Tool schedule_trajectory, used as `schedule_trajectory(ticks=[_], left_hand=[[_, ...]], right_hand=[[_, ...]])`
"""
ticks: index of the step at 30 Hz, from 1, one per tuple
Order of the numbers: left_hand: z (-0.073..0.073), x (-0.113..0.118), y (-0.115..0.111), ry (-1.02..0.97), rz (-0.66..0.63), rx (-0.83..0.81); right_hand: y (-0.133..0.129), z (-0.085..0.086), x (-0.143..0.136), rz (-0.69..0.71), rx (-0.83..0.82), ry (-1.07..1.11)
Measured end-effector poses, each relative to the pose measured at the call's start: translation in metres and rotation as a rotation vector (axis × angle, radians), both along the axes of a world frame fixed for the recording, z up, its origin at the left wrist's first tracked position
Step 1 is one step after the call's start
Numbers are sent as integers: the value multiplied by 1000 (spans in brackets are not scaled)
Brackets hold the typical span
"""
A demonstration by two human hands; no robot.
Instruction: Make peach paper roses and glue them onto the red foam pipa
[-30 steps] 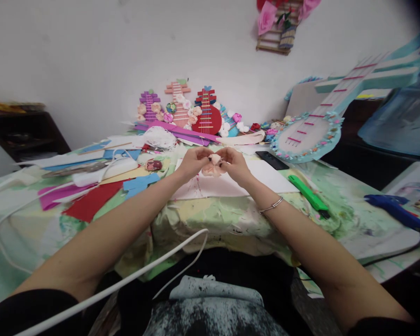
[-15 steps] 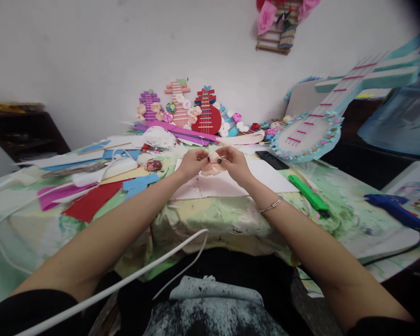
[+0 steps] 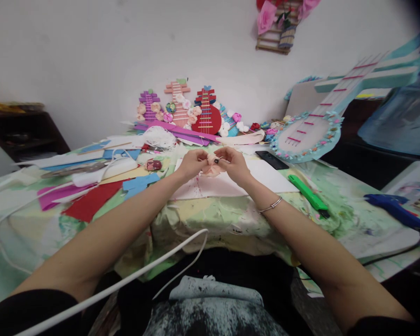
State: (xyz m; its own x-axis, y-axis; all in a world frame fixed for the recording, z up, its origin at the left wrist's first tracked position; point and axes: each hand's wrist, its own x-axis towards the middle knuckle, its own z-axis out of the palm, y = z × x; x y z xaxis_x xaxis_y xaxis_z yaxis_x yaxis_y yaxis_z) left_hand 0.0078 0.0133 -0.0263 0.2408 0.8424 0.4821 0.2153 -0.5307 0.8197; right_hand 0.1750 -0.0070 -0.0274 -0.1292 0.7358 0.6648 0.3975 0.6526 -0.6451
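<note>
A pale peach paper flower (image 3: 213, 170) with ruffled petals is held between my two hands, just above a white board (image 3: 266, 179). My left hand (image 3: 194, 164) pinches its left side, fingers closed. My right hand (image 3: 234, 164) pinches near its top right with thumb and forefinger; a dark thumbnail shows there. Fingers partly cover the flower's centre. Small pink-red marks lie on the board below my left hand.
A green utility knife (image 3: 308, 193) and a black phone (image 3: 272, 159) lie to the right, with a blue glue gun (image 3: 399, 210) farther out. Coloured paper pieces (image 3: 94, 200) lie left. Decorated model lutes (image 3: 206, 119) stand behind. A white cable (image 3: 126, 284) crosses in front.
My right hand's thumb and fingertips have shifted slightly left over the flower's top, closer to my left hand. My left hand has barely moved.
</note>
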Motion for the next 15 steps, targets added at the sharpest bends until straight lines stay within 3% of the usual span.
schedule_trajectory(ticks=[3, 11, 15], left_hand=[[2, 1, -5, 37, 42, 76], [11, 4, -22, 201, 158, 501], [10, 4, -19, 278, 220, 463]], right_hand=[[2, -1, 0, -32, -8, 6], [0, 2, 1, -135, 3, 25], [-5, 5, 0, -83, 53, -3]])
